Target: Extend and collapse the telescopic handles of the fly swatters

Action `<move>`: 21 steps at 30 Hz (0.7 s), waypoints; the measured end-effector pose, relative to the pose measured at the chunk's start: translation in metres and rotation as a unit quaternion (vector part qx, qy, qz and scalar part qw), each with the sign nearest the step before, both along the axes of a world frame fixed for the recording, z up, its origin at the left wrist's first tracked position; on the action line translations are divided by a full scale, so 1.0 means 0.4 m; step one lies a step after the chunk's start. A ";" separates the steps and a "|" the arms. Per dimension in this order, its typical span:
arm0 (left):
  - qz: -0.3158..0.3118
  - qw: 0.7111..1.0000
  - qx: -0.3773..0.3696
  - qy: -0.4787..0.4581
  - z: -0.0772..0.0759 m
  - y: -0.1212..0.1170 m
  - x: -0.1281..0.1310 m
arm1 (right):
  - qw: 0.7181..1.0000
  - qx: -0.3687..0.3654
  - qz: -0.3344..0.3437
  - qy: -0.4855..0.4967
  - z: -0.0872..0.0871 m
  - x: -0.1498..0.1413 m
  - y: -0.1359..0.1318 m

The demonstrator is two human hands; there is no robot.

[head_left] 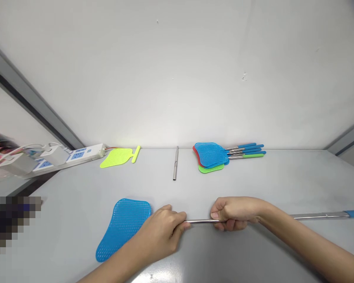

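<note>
Blue mesh swatter head (122, 228), neon-yellow swatter head (116, 157), silver rod (199, 221), grey table (283, 181)

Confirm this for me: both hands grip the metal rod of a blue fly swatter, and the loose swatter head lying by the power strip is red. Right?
Not quite. The head view shows the loose swatter head by the power strip is yellow-green, not red. The rest holds: the left hand and right hand both grip the metal rod of the blue fly swatter.
</note>
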State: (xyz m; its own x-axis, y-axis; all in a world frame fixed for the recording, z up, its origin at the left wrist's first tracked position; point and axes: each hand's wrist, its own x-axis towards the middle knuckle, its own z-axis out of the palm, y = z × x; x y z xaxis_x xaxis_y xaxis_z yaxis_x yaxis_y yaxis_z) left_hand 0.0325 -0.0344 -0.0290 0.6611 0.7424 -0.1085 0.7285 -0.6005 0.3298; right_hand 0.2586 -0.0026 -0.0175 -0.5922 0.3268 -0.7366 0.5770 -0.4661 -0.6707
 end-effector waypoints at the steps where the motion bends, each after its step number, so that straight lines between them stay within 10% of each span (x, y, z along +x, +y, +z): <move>1: 0.002 1.000 0.003 0.004 -0.002 0.002 -0.001 | 1.000 0.001 0.003 0.005 -0.002 0.001 0.002; 21: 0.021 1.000 0.006 0.005 0.007 0.035 -0.011 | 0.988 -0.032 0.005 0.149 -0.049 0.028 0.033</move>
State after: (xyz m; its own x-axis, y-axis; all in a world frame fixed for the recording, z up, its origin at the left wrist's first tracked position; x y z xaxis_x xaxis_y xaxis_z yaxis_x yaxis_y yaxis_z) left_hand 0.0282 -0.0204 -0.0261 0.6283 0.7709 -0.1048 0.7561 -0.5734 0.3155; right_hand 0.2697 0.0107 -0.0370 -0.7889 0.2781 -0.5480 0.3636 -0.5077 -0.7810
